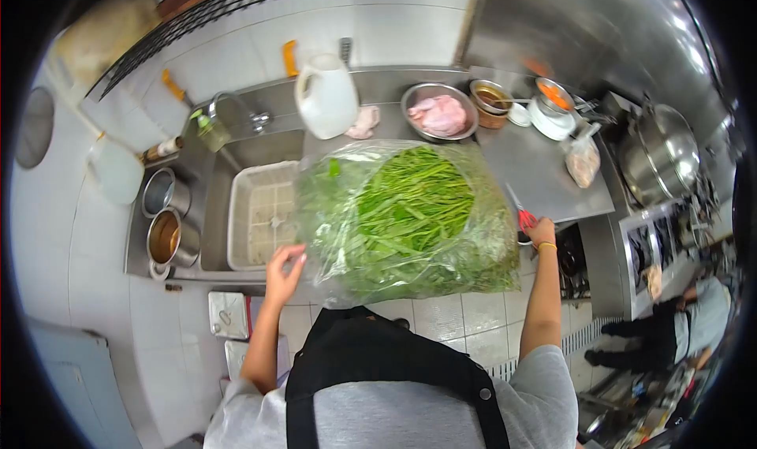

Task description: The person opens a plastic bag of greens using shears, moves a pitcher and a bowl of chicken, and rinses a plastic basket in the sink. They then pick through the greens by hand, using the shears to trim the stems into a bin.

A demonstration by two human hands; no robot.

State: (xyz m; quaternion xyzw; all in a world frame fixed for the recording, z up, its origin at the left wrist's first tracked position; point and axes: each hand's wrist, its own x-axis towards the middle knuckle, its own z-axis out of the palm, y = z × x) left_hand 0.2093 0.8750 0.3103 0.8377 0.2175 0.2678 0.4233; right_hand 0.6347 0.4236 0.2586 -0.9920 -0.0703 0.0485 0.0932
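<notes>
A large clear plastic bag [335,212] sits in front of me on the steel counter, its top cut or spread open around a heap of long green leafy vegetables [418,201]. My left hand [285,272] is at the bag's lower left side, fingers apart and holding nothing. Off the bag's right side, my right hand [542,231] is closed around the red handles of a pair of scissors [525,217], whose blade points up and away from me.
A white plastic basket [236,220] stands in the sink [217,236] at left. Behind the bag are a white jug [326,98] and a steel bowl [406,122] of raw meat. A bagged item [582,163] lies at right. Another person [694,323] stands far right.
</notes>
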